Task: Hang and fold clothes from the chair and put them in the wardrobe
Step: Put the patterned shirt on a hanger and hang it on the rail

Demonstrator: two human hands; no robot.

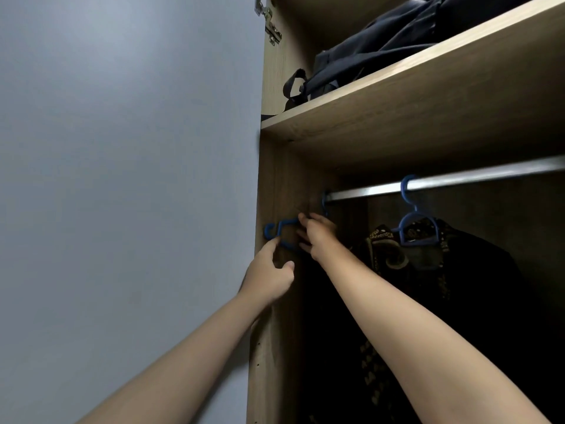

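An empty blue plastic hanger (282, 232) hangs at the far left end of the metal rail (443, 180), its arm sticking out past the wardrobe's left wall. My right hand (316, 235) grips this hanger near its middle. My left hand (270, 275) reaches up under the hanger's outer end, its index finger touching the blue arm and the thumb spread. A second blue hanger (411, 228) carries a black garment with gold embroidery (428, 270) further right on the rail.
A wooden shelf (397, 102) above the rail holds a dark bag with straps (367, 56). The grey-blue open door (122, 179) stands at the left, with a metal hinge (270, 24) at the top. Dark clothes fill the space below the rail.
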